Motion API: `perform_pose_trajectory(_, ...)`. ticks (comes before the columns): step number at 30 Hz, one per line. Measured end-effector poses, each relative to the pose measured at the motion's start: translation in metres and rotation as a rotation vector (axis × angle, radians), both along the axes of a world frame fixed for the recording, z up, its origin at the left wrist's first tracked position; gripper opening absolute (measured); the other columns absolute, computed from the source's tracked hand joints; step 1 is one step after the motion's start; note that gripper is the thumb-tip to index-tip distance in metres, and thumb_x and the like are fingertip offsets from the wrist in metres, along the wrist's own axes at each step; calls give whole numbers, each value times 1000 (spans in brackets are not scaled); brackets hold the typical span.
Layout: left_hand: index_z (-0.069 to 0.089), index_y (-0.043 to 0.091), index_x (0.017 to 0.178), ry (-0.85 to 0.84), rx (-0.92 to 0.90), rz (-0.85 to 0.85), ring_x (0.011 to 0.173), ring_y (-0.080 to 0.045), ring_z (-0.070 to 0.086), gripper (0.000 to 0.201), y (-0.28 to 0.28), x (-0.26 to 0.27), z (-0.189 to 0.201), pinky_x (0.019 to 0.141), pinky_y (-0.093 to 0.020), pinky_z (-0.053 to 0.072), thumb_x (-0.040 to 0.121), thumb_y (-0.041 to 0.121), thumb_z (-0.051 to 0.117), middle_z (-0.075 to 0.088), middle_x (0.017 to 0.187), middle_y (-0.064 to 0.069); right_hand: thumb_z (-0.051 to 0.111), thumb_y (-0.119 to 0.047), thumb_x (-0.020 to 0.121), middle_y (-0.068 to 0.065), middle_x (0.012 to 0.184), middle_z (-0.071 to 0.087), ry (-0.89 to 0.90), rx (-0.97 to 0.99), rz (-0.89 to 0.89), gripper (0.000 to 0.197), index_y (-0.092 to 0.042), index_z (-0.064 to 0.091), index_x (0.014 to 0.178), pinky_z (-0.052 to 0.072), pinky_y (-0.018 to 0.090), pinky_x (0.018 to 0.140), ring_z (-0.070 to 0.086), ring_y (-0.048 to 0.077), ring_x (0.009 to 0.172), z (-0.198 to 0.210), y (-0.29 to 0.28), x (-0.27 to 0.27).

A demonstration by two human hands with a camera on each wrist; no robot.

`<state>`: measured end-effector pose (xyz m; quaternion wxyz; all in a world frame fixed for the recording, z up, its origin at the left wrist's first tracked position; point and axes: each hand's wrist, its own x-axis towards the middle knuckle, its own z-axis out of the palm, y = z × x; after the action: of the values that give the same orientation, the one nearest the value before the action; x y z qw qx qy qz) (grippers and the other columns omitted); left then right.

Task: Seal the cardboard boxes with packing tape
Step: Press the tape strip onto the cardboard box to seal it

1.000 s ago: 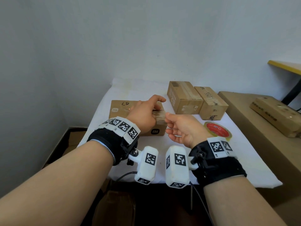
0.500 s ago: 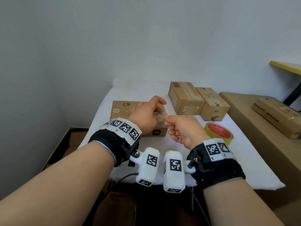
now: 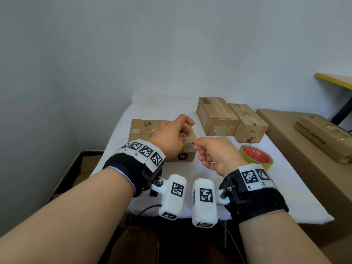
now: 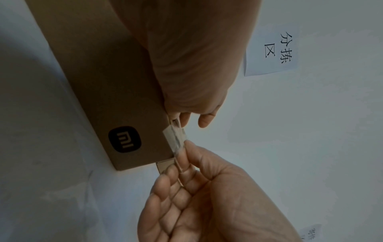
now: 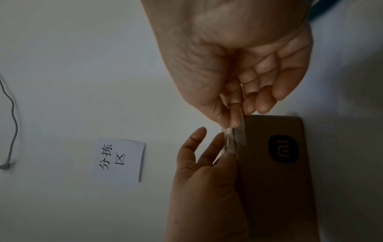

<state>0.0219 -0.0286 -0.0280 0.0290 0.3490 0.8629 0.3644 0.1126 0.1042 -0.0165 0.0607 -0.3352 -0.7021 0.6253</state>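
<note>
Two pinches hold one short tape strip [image 4: 175, 139] at the box's [image 3: 144, 128] 3 o'clock end, L hand [image 3: 169, 139] thumb & finger at the corner, R hand [image 3: 215, 155] thumb & forefinger on the free end, tape roll [image 3: 255, 156] at 4 o'clock; slack could fold it onto itself.

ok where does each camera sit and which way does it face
head: worn on the head, facing forward and down at the white table; forearms, left hand, right hand show
left wrist: on that wrist, facing along the palm to the Mi-logo box corner; own palm, right hand pinching the tape strip
right wrist: on that wrist, same corner from the opposite side; own palm, left fingers
shared: both wrist views show strip, logo, paper sign
</note>
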Motion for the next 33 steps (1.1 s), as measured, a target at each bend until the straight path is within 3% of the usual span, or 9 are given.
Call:
perform_pose_trajectory(7,47,43,117,-4,1,4,112,-16,54,61,-1,3,3,102,-47,42,78,-4,49,58,100,25,69,-22,91,-2,60,61,-11,6,-3,18,-11,70,76,47,24,57,56,13,57,0,0,1)
perform_pose_trajectory(13,44,43,98,-5,-3,19,107,-20,55,50,-1,4,3,101,-49,41,76,-1,47,61,100,21,69,-21,90,-6,52,62,-12,4,-9,16,-11,72,79,47,24,57,56,13,56,0,0,2)
perform_pose_trajectory(19,50,36,92,21,-30,34,99,-20,53,38,-2,6,7,98,-47,43,81,0,49,55,86,23,68,-20,90,-3,58,62,-20,1,-10,15,-10,71,79,47,24,57,57,13,58,1,-1,2)
perform_pose_trajectory(26,49,46,78,9,-37,53,106,-22,53,45,-2,8,7,101,-50,42,79,1,47,57,89,24,67,-19,90,-1,64,63,-27,4,-13,14,-10,72,80,47,25,59,57,13,59,1,-1,2)
perform_pose_trajectory(33,60,42,87,26,-37,63,107,-19,54,41,-1,10,8,101,-46,43,81,4,46,57,89,21,68,-19,90,-1,65,63,-26,9,-14,14,-11,72,80,47,25,59,57,13,59,0,0,2)
